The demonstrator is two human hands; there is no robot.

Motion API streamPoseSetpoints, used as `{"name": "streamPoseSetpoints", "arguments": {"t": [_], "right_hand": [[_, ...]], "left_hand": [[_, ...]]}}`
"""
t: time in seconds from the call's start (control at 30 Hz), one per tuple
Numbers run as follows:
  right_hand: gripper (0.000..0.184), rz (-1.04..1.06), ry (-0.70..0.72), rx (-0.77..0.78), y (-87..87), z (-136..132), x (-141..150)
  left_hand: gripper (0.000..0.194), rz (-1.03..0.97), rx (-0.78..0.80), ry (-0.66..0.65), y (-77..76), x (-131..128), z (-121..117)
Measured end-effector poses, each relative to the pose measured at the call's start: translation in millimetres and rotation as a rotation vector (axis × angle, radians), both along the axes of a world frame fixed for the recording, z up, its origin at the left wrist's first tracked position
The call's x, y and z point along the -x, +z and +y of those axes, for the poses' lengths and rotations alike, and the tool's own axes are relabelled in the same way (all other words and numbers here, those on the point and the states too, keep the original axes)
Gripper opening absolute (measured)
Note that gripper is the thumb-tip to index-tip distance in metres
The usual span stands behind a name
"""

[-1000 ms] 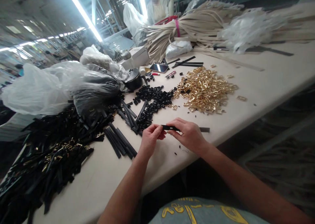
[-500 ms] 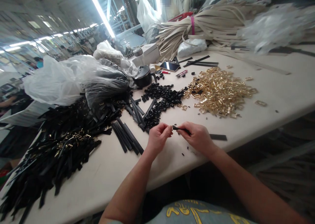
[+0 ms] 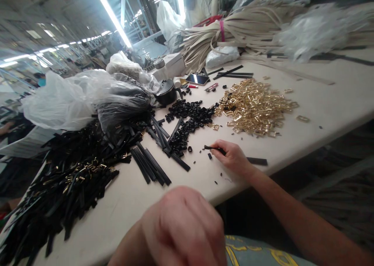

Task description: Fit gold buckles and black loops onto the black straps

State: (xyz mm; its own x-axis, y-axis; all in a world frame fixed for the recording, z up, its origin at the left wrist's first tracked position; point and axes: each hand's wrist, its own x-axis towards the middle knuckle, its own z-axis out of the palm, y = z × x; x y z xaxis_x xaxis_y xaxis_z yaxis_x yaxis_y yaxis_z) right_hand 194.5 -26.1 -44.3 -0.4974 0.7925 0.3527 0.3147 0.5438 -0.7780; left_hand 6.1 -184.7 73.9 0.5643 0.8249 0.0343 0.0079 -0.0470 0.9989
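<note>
My right hand [image 3: 233,157] is closed around a short black strap [image 3: 216,149], whose tip pokes out to the left just above the table. My left hand [image 3: 184,227] is raised close to the camera, large and a little blurred, with curled fingers; anything inside them is hidden. A flat black strip [image 3: 257,161] lies by my right wrist. Beyond the right hand are a heap of gold rectangular buckles [image 3: 254,108] and a pile of small black loops [image 3: 189,120]. Several black strips [image 3: 149,164] lie side by side left of the hands.
A large heap of black straps with gold buckles [image 3: 73,192] covers the table's left side, below plastic bags [image 3: 67,98]. Farther back are a black lidded pot [image 3: 167,92], a phone [image 3: 198,79] and a bundle of beige straps [image 3: 248,24]. The table edge [image 3: 292,162] runs along the right.
My left hand has left the strap tip and come up toward the camera. My right hand stays in place with the strap. The view has shifted slightly.
</note>
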Motion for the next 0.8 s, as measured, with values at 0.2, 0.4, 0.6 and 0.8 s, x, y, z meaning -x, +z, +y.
{"name": "streamPoseSetpoints", "arguments": {"t": [0.2,0.4,0.6,0.8], "right_hand": [[0.010,0.052,-0.025,0.040,4.7,-0.4,0.9],[0.011,0.063,-0.024,0.045,5.7,-0.6,0.1],[0.012,0.078,-0.022,0.052,5.4,-0.1,-0.6],[0.014,0.077,-0.023,0.061,0.7,0.3,-0.2]], "left_hand": [[0.019,0.723,-0.246,0.784,-47.6,25.4,118.9],[0.008,1.263,-0.340,0.631,-72.5,43.1,159.4],[0.011,1.335,-0.310,0.441,-62.8,49.2,180.3],[0.016,1.281,-0.375,0.498,-54.5,41.1,166.7]]}}
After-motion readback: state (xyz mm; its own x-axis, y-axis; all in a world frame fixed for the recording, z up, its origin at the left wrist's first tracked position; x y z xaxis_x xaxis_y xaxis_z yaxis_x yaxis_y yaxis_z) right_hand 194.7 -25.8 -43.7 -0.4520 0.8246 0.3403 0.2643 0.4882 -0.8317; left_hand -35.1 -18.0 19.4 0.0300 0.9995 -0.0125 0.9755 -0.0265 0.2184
